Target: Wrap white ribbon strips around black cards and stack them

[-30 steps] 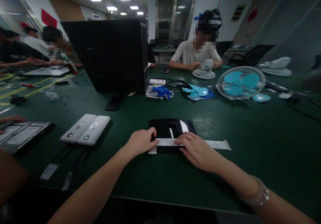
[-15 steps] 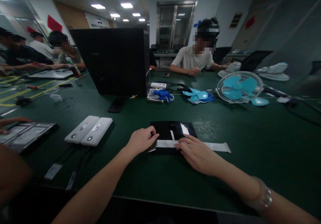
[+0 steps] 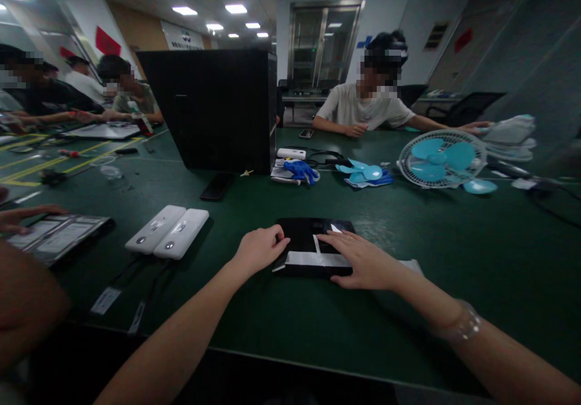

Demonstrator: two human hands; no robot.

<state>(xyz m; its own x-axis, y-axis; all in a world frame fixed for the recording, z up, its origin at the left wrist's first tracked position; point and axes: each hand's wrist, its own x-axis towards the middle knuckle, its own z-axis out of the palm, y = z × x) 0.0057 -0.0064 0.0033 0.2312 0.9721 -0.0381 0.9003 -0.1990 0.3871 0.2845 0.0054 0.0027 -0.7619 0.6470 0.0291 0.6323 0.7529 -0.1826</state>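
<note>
A flat black slab (image 3: pixel 302 235) lies on the green table (image 3: pixel 290 320) right in front of me. A white strip (image 3: pixel 308 258) crosses its near edge and sticks out on the right past my wrist. My left hand (image 3: pixel 259 249) rests curled at the slab's left edge, fingertips touching it. My right hand (image 3: pixel 363 260) lies flat on the slab's right part, fingers spread and pressing down over the strip.
Two white oblong devices (image 3: pixel 167 238) lie to the left, a black computer case (image 3: pixel 218 111) stands behind. Blue gloves (image 3: pixel 297 170), loose fan blades (image 3: pixel 363 172) and a small fan (image 3: pixel 442 160) lie farther back. People sit opposite and at left; a neighbour's hand (image 3: pixel 22 216) touches a tray.
My right hand slid forward onto the slab and flattened over the strip. The left hand stayed at the slab's left edge. The person opposite reached an arm out sideways.
</note>
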